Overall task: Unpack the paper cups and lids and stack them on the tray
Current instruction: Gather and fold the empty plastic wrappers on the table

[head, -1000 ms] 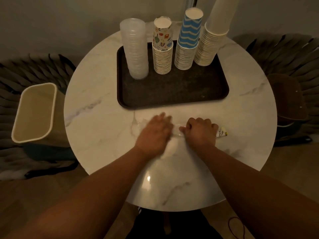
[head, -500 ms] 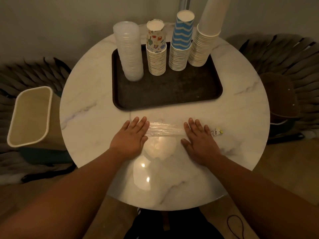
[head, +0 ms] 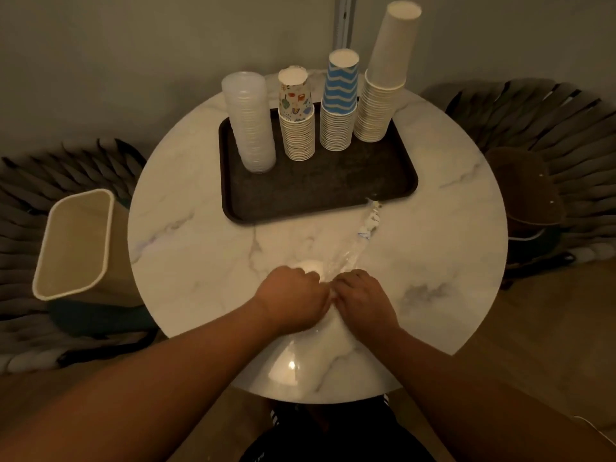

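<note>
On the dark tray [head: 333,191] stand a stack of clear lids [head: 250,121], a stack of patterned cups [head: 296,115], a blue zigzag stack [head: 340,101] and a tall plain white stack [head: 383,78]. A clear plastic wrapper [head: 361,235] lies on the marble table [head: 186,255], trailing from the tray's front right corner toward me. My left hand [head: 293,296] and my right hand [head: 361,300] meet at its near end, fingers curled, bunching the plastic between them.
A cream waste bin [head: 76,241] stands on the floor left of the table. Dark woven chairs sit at both sides, and a brown bag [head: 526,185] rests on the right one. The tray's front half is bare.
Both hands were flat and apart on the stretched wrapper; now they have come together near me with curled fingers. The wrapper's far end has swung toward the tray.
</note>
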